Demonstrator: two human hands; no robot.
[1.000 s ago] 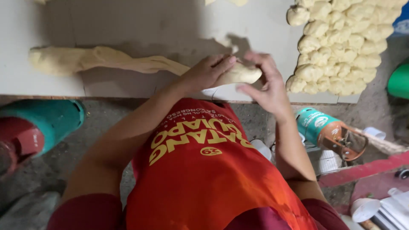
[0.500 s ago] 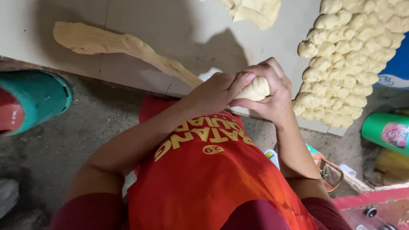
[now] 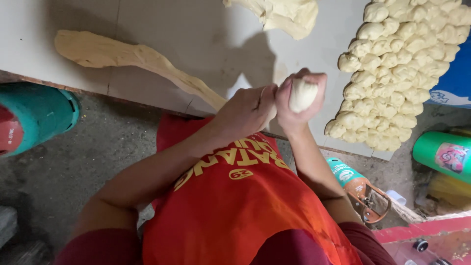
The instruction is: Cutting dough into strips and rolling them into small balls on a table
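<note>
Clenched around a pale dough ball [image 3: 301, 94] in the right hand [image 3: 299, 100], fingers wrapped over its top and sides, raised just above the near edge of the white tabletop [image 3: 162, 44]. Pressed against it from the left, the left hand [image 3: 245, 112], closed on the end of a long dough rope [image 3: 132, 59] trailing back across the tabletop towards the left. Both forearms angled up and inward from an orange apron [image 3: 235, 196], wrists meeting. Heaped to the right, well apart from the hands, a pile of small dough pieces [image 3: 397, 73]. Beyond, a larger dough lump [image 3: 284, 14].
</note>
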